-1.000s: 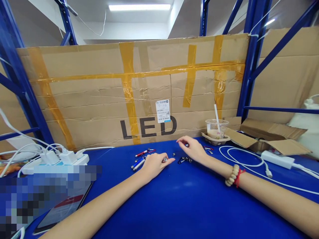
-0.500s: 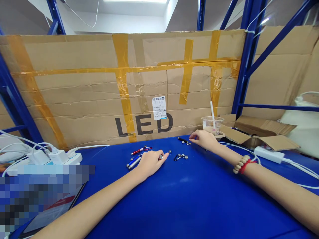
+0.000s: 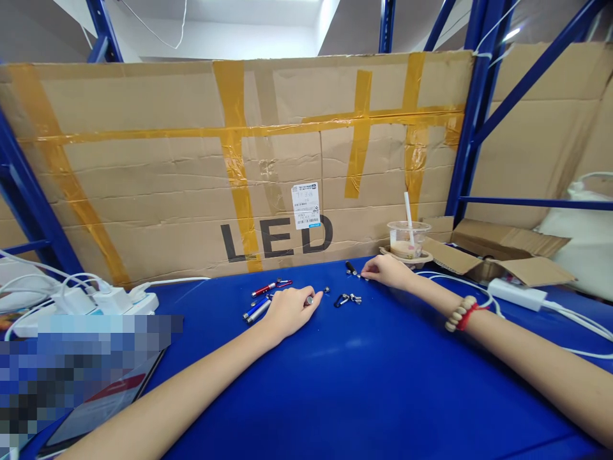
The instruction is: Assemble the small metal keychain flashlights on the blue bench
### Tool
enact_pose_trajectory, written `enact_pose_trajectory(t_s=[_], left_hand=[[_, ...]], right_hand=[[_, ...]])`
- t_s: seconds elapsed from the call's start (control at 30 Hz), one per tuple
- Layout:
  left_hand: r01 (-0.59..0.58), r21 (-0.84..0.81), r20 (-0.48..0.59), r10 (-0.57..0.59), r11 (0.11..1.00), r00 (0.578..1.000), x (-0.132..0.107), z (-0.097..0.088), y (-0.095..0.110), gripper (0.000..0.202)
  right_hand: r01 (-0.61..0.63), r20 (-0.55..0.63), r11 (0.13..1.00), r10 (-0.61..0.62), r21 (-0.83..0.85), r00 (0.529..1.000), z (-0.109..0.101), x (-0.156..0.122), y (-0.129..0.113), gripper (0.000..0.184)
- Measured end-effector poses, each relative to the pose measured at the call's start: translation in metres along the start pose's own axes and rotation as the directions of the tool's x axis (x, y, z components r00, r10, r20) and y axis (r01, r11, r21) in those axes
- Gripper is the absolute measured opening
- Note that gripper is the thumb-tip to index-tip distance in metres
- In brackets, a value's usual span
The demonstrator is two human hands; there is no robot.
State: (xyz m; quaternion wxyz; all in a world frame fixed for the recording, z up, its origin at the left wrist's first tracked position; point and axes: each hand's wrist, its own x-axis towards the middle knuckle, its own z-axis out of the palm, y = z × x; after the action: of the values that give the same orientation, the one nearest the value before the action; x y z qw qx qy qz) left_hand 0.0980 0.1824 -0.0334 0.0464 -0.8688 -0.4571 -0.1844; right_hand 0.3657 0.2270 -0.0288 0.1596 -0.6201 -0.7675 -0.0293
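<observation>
My left hand (image 3: pixel 291 311) rests on the blue table with its fingers curled round a small tube with a round silver end (image 3: pixel 309 300). Most of that tube is hidden in the palm. Just left of the hand lie a red penlight (image 3: pixel 265 289), a blue penlight (image 3: pixel 253 310) and a silver penlight (image 3: pixel 259 312). My right hand (image 3: pixel 390 271) is farther back, fingertips pinched low at the table beside a black penlight (image 3: pixel 351 267) and tiny silver pieces. What the fingertips hold is too small to tell. Between the hands sits a black carabiner clip (image 3: pixel 341 300) with silver bits (image 3: pixel 355 298).
A plastic cup with a straw (image 3: pixel 408 239) stands behind my right hand. An open cardboard box (image 3: pixel 502 252), a white adapter (image 3: pixel 517 297) and cables lie right. At left are a power strip (image 3: pixel 143 305) and a tablet-like device (image 3: pixel 108 402). A large carton (image 3: pixel 167 191) walls the back.
My right hand has shifted slightly left and down, fingertips now lower at the silver pieces. The black penlight has turned a little. My left hand keeps its hold in place.
</observation>
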Motion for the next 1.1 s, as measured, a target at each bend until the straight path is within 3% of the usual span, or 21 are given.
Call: enact_pose_trajectory(t_s=[0.2,0.37,0.47,0.6,0.73,0.8,0.97,1.1], left_hand=[[0.004,-0.013,0.012,-0.003,1.0,1.0,-0.001,-0.002,0.001,0.035],[-0.008,-0.013,0.0,0.008,1.0,1.0,0.0,0.001,-0.001,0.035],[-0.015,-0.014,-0.012,0.015,1.0,1.0,0.001,0.002,-0.002,0.035],[-0.029,-0.004,-0.009,0.029,1.0,1.0,0.001,0.002,-0.002,0.035],[-0.029,0.012,-0.001,0.029,1.0,1.0,0.001,0.002,-0.002,0.033],[-0.021,0.016,0.003,0.021,1.0,1.0,0.002,0.002,-0.001,0.033],[-0.015,0.024,0.017,0.015,1.0,1.0,0.002,0.002,0.0,0.032],[-0.011,0.028,0.023,0.01,1.0,1.0,0.002,0.002,-0.001,0.032]], right_hand=[[0.029,-0.068,0.999,-0.026,0.045,0.997,0.002,-0.002,0.001,0.032],[0.243,-0.029,0.968,-0.242,0.065,0.97,0.011,-0.003,-0.003,0.039],[0.271,0.014,0.959,-0.272,0.08,0.962,0.01,-0.001,-0.002,0.036],[0.16,-0.024,0.986,-0.159,0.04,0.987,-0.004,0.0,0.0,0.031],[-0.102,-0.167,0.994,0.095,-0.034,0.981,-0.024,-0.002,0.006,0.039],[-0.206,-0.175,0.977,0.194,-0.056,0.965,-0.03,-0.003,0.009,0.043],[-0.319,-0.067,0.944,0.314,-0.081,0.947,-0.028,-0.005,0.016,0.039],[-0.298,0.052,0.954,0.299,-0.033,0.953,-0.02,-0.005,0.016,0.031]])
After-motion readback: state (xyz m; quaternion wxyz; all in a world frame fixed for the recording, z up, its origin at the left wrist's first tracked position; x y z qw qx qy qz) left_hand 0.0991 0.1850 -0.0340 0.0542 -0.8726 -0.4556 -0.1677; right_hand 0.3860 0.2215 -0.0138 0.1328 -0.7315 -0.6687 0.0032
